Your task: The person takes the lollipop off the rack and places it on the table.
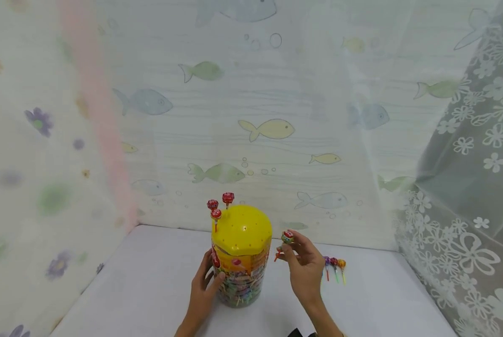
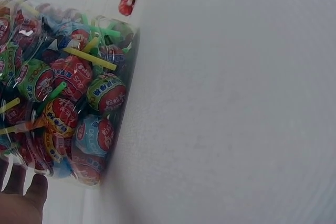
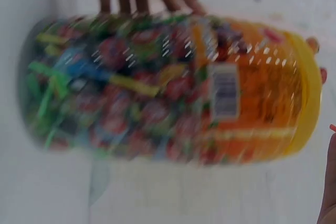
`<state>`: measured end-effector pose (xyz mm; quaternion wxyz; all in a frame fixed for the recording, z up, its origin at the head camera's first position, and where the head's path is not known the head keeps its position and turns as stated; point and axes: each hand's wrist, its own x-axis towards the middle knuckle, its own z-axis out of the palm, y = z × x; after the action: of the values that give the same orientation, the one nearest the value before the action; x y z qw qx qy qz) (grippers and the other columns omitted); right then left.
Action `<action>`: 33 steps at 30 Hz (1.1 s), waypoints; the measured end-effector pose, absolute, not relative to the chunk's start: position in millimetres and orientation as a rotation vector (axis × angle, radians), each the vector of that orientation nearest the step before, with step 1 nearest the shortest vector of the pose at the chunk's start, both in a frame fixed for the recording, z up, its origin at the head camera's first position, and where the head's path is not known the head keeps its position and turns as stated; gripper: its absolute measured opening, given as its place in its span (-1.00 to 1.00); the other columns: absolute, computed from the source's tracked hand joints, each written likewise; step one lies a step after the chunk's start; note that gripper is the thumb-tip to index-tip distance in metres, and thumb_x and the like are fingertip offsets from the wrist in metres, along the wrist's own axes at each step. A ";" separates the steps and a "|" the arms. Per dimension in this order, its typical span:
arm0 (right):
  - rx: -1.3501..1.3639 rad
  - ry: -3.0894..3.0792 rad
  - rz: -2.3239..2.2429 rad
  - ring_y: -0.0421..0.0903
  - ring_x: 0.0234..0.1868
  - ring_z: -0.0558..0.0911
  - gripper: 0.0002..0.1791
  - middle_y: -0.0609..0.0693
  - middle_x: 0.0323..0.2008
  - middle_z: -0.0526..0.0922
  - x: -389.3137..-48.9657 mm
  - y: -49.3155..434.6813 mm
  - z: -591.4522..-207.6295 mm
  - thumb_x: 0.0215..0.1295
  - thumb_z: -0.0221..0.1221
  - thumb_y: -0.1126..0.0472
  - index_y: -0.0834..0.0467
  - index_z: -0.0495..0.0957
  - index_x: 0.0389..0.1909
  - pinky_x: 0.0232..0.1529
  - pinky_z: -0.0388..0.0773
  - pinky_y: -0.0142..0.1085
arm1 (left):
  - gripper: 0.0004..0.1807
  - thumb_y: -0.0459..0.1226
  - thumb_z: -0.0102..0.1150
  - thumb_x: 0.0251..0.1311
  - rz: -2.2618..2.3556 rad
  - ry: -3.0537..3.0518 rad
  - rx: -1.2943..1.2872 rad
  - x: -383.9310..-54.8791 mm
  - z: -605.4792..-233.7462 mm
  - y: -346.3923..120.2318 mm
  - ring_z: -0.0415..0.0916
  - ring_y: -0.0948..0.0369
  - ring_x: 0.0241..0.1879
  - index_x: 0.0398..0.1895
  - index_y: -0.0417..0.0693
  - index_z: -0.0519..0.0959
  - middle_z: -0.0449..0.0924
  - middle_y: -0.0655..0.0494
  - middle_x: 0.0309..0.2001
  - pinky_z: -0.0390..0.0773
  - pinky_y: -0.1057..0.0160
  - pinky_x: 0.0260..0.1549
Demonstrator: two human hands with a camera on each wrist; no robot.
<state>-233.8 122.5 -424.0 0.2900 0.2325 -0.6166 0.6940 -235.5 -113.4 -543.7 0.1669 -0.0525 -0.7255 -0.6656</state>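
Observation:
A tall clear jar (image 1: pixel 240 283) of wrapped lollipops stands upright on the table under a yellow lid (image 1: pixel 245 227) with small holes. Three red-wrapped lollipops (image 1: pixel 228 198) stick up at the lid's left rim. My left hand (image 1: pixel 202 286) holds the jar's left side, thumb in front; the left wrist view catches its fingers (image 2: pixel 37 190) beside the clear wall. To the right of the jar, my right hand (image 1: pixel 307 271) pinches a lollipop (image 1: pixel 288 237), red and green head up, orange-red stick slanting down. The right wrist view shows the jar (image 3: pixel 152 93) blurred, with only an edge of that hand.
Several loose lollipops (image 1: pixel 335 263) lie on the white table (image 1: pixel 159 271), behind and right of my right hand. Fish-printed sheeting (image 1: pixel 268 154) hangs behind the table, and a flowered sheet (image 1: pixel 479 262) borders its right side. A dark object (image 1: pixel 295 333) shows at the bottom edge.

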 end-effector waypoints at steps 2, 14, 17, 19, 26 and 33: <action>0.572 -1.651 1.849 -0.22 -0.28 0.74 -0.66 -0.06 -0.14 0.71 -233.9 137.2 -431.3 0.32 0.20 0.55 0.51 0.52 0.11 -0.31 0.76 -0.28 | -0.21 -0.14 0.17 0.45 -1.903 -2.072 -0.127 -235.2 -543.7 -112.3 0.14 -0.15 0.52 0.64 0.03 0.04 0.14 -0.08 0.58 0.21 -0.35 0.41; 0.088 -1.894 1.692 -0.26 -0.33 0.75 -0.67 -0.05 -0.30 0.73 -228.7 211.9 -475.0 0.27 0.24 0.56 0.41 0.63 0.06 -0.34 0.75 -0.31 | -0.20 -0.19 0.18 0.44 -1.932 -2.060 -0.141 -235.4 -544.2 -115.4 0.16 -0.17 0.51 0.64 0.04 0.04 0.15 -0.12 0.57 0.20 -0.35 0.42; 0.020 -1.946 1.661 -0.30 -0.33 0.73 -0.66 -0.06 -0.30 0.72 -227.7 226.2 -482.8 0.29 0.25 0.52 0.42 0.61 0.09 -0.32 0.75 -0.35 | -0.21 -0.21 0.18 0.44 -1.943 -2.048 -0.148 -235.1 -543.8 -115.1 0.16 -0.17 0.51 0.63 0.05 0.05 0.15 -0.13 0.57 0.19 -0.35 0.43; -0.006 -1.986 1.645 -0.30 -0.31 0.72 -0.64 -0.05 -0.27 0.71 -227.3 234.8 -486.8 0.31 0.25 0.51 0.42 0.59 0.13 -0.32 0.75 -0.36 | -0.20 -0.21 0.18 0.44 -1.950 -2.049 -0.151 -235.2 -543.8 -115.0 0.15 -0.18 0.51 0.64 0.05 0.04 0.14 -0.14 0.57 0.18 -0.34 0.43; -0.086 -2.161 1.664 -0.33 -0.32 0.71 -0.60 0.20 -0.18 0.67 -230.6 254.9 -495.5 0.37 0.21 0.46 0.47 0.49 0.20 -0.31 0.77 -0.33 | -0.19 -0.18 0.20 0.42 -1.959 -2.057 -0.137 -235.7 -543.9 -116.1 0.14 -0.18 0.51 0.64 0.05 0.05 0.14 -0.14 0.56 0.17 -0.35 0.43; -0.242 -2.336 1.675 -0.29 -0.36 0.73 -0.58 0.20 -0.19 0.71 -243.9 269.6 -505.5 0.41 0.21 0.37 0.46 0.47 0.22 -0.30 0.76 -0.35 | -0.19 -0.20 0.20 0.43 -1.957 -2.054 -0.152 -235.8 -544.5 -116.4 0.14 -0.18 0.51 0.63 0.04 0.05 0.15 -0.14 0.56 0.19 -0.36 0.42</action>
<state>-243.9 269.6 -505.5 0.1280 -0.0833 -0.8031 0.5759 -235.8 -116.4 -544.5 0.1498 -0.0529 -0.7148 -0.6810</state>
